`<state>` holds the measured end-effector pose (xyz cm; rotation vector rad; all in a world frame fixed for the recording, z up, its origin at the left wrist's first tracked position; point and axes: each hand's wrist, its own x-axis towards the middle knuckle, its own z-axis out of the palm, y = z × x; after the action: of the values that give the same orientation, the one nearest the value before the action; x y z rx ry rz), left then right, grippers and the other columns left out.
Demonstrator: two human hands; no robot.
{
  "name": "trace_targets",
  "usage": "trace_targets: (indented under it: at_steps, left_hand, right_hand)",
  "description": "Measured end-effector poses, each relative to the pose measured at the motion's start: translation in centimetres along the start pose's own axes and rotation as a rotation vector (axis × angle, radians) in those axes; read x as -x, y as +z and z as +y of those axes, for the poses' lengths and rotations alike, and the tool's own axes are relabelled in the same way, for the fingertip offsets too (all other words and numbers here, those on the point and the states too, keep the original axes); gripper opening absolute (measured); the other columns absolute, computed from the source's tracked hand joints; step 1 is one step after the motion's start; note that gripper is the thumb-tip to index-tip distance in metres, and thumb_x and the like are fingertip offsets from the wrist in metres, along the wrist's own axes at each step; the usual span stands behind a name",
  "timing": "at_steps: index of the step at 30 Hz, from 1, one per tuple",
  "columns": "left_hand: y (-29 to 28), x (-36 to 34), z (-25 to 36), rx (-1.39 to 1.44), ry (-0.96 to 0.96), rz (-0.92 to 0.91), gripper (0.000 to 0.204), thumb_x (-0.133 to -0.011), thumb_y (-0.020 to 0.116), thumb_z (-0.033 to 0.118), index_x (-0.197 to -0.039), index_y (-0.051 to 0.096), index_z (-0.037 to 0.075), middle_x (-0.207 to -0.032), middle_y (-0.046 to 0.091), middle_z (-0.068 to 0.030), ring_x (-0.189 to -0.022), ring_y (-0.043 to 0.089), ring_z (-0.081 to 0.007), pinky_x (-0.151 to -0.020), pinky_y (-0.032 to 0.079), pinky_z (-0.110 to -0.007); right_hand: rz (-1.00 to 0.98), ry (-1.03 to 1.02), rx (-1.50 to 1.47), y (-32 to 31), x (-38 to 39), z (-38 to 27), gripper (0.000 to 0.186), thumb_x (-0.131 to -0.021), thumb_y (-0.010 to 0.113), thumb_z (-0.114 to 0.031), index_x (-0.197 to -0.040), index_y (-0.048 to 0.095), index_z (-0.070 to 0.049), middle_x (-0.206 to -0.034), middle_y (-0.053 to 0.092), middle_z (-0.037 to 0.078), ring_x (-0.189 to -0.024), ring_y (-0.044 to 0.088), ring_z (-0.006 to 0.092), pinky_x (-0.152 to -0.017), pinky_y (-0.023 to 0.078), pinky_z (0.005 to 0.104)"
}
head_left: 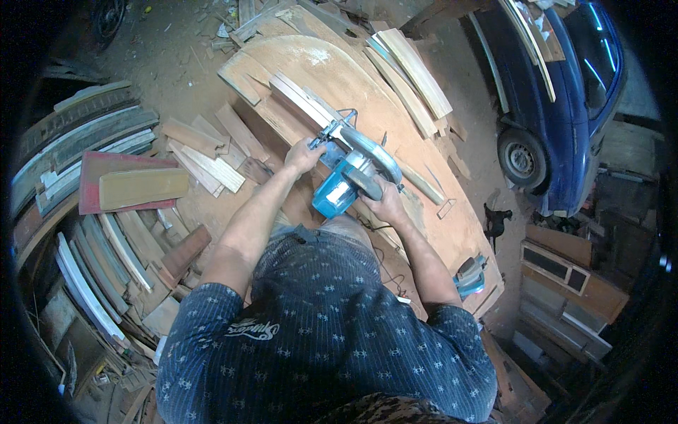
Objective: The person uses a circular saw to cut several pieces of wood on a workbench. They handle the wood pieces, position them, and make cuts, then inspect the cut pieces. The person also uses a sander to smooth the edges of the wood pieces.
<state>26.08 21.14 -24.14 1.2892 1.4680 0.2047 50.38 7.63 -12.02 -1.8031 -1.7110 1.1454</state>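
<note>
A teal circular saw [339, 188] with a grey blade guard rests over the edge of a wooden board [300, 99] on the workbench [424, 233]. My right hand [387, 203] is wrapped round the saw's dark rear handle. At the saw's left side, my left hand [305, 157] is closed on a part by its base plate; the fingers partly hide that part. The blade itself is hidden beneath the guard. To the saw's right, a narrow wooden strip [424, 185] lies on the bench beside a small bent wire piece [445, 208].
Long planks [413, 78] lie at the bench's far right. A second teal power tool [470, 275] sits near its right corner. Stacked boards [85, 155] and offcuts [205, 155] crowd the left. Beyond the bench are a blue car [558, 120] and a small black animal [498, 220].
</note>
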Motion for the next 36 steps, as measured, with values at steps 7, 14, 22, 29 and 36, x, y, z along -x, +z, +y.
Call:
trace_targets:
  at_steps: [7, 14, 22, 29, 36]
  left_hand:
    - [-6.1, -3.5, -1.4, 0.042, 0.019, 0.035, 0.048, -0.085, 0.071, 0.051, -0.094, 0.070, 0.004, -0.080, 0.073, -0.0139, -0.079, 0.073, -0.0289, -0.077, 0.055, -0.042]
    - [-12.1, -6.3, -2.2, 0.163, -0.050, -0.033, 0.043, -0.086, 0.074, 0.049, -0.098, 0.070, 0.007, -0.071, 0.069, -0.0096, -0.059, 0.069, -0.0209, -0.058, 0.054, -0.038]
    - [-15.2, -8.2, -3.5, 0.109, 0.020, 0.009, 0.041, -0.087, 0.074, 0.046, -0.100, 0.071, 0.007, -0.075, 0.071, -0.0109, -0.063, 0.070, -0.0210, -0.059, 0.055, -0.038]
    - [-20.0, -9.5, -3.8, 0.318, 0.008, -0.034, 0.035, -0.088, 0.076, 0.039, -0.098, 0.068, 0.006, -0.069, 0.062, -0.0030, -0.056, 0.059, -0.0145, -0.049, 0.048, -0.033]
    - [-25.0, -13.1, -5.0, 0.347, 0.010, 0.036, 0.030, -0.089, 0.076, 0.034, -0.101, 0.068, 0.007, -0.066, 0.054, 0.0035, -0.052, 0.050, -0.0083, -0.045, 0.041, -0.027]
  right_hand:
    - [0.007, -0.015, 0.009, 2.7, -6.0, -3.9, 0.035, -0.082, 0.079, -0.015, -0.111, 0.068, -0.001, -0.096, 0.073, 0.019, -0.091, 0.071, 0.0302, -0.087, 0.053, 0.0397]
    - [-0.021, 0.000, 0.002, 5.6, -11.1, -6.8, 0.032, -0.081, 0.078, -0.012, -0.108, 0.067, -0.001, -0.093, 0.072, 0.018, -0.088, 0.070, 0.0290, -0.084, 0.053, 0.0385]
    - [-0.077, -0.006, 0.019, 6.5, -13.9, -8.8, 0.038, -0.077, 0.080, -0.017, -0.110, 0.067, -0.002, -0.099, 0.071, 0.023, -0.095, 0.069, 0.0417, -0.085, 0.052, 0.0462]
    - [0.009, -0.074, 0.078, 8.6, -17.5, -11.7, 0.040, -0.078, 0.080, -0.020, -0.112, 0.068, -0.002, -0.100, 0.071, 0.024, -0.097, 0.068, 0.0426, -0.085, 0.053, 0.0473]
    - [0.038, -0.136, 0.017, 11.2, -23.0, -15.0, 0.037, -0.081, 0.080, -0.024, -0.111, 0.070, -0.005, -0.097, 0.071, 0.026, -0.093, 0.069, 0.0444, -0.083, 0.054, 0.0498]
